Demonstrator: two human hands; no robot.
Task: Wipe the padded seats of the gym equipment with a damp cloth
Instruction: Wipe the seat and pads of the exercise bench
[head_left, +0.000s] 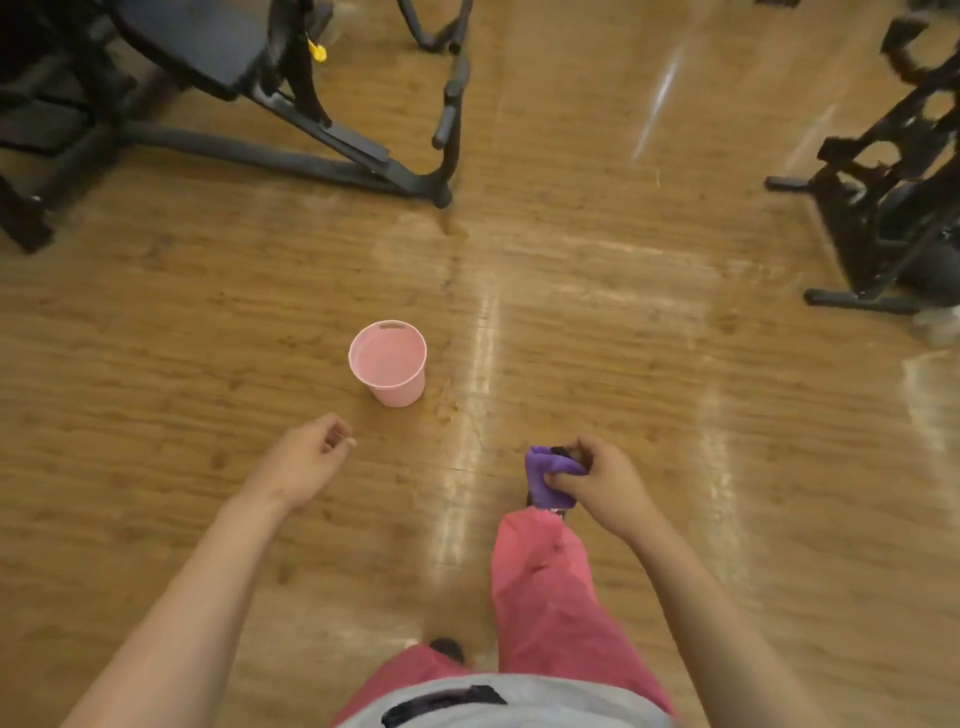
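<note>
Two bare hands are over the wooden floor (597, 322): the right hand (597, 480) grips a crumpled purple cloth (545, 475), the left hand (306, 460) hangs loosely curled, holding nothing, just behind a round pink plastic bucket (388, 364).

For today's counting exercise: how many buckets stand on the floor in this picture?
1. A pink bucket stands on the wooden floor near the middle of the view, ahead of the left hand. Others may be hidden behind the gym equipment.

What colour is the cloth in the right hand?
Purple; the cloth is bunched in the right hand, seen in the head view.
</note>
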